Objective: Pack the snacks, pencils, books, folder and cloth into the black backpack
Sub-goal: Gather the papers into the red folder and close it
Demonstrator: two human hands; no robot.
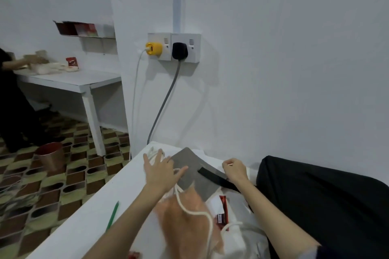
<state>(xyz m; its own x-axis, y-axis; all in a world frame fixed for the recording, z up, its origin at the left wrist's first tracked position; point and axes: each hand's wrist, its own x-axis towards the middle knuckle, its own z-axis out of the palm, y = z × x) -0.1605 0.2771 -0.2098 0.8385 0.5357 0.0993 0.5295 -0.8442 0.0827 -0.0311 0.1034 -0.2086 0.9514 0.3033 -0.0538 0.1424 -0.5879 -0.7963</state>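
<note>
Folder point(192, 171): grey, flat, on the white table point(88, 216) near its far end, just left of the backpack point(315, 202); a black strap point(212, 176) across its right edge.
Left hand point(162, 171): fingers spread and straight, resting at the folder's left edge, gripping nothing.
Right hand point(235, 169): fingers curled at the folder's right edge by the strap; cannot tell whether pinching folder or strap.
Handling: likely light, thin and stiff, smooth enough to slip; best taken by two opposite edges and lifted flat.
Clutter: white cord point(195, 212) looped over a translucent pink sleeve point(185, 225) just nearer than the folder; red snack point(222, 210) beside it; green pencil point(112, 215) well left.
Edges: table's left edge drops to tiled floor; wall close behind.
Room: open air above the folder; the backpack's mouth not visible.
</note>
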